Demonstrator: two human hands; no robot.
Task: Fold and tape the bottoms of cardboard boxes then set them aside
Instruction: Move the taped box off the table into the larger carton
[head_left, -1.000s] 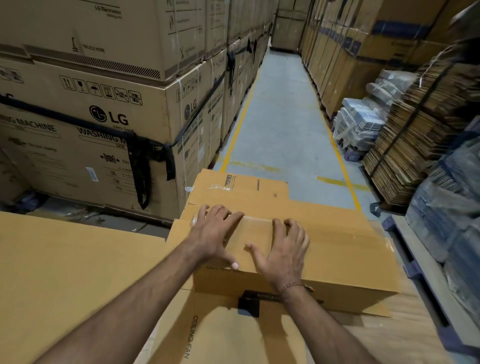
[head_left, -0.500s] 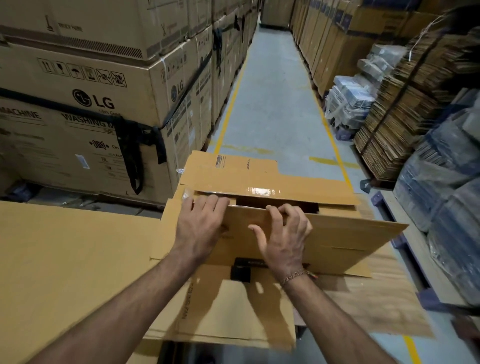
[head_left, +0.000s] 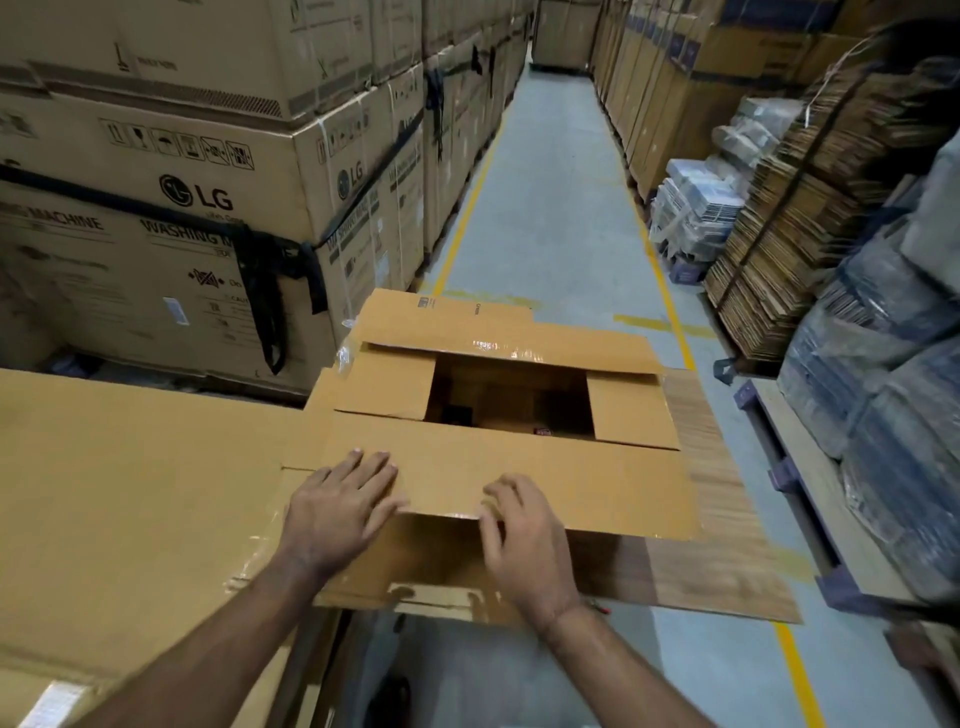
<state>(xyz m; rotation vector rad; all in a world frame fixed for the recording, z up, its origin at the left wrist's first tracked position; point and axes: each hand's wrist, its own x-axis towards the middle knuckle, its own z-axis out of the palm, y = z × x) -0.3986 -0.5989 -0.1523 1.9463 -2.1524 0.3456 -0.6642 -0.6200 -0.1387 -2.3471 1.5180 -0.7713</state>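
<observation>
Centre of frame: cardboard box (head_left: 498, 467), flaps spread, middle gap open | left hand (head_left: 340, 512) flat on near flap | right hand (head_left: 524, 535) curled over that flap's near edge | aisle floor (head_left: 550, 208) stretches beyond, upper centre, between stacked cartons (head_left: 208, 171) and bundles (head_left: 779, 234).

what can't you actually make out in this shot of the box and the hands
Head view only:
- Inside of the cardboard box: the gap between the flaps is dark; a small red thing at its near edge is too small to name.
- Right hand: fingertips curl at the near flap's edge, so what they touch underneath is hidden.
- Left hand: lies flat, covering the flap beneath it.
- Print on the far flap: too small to read.
</observation>
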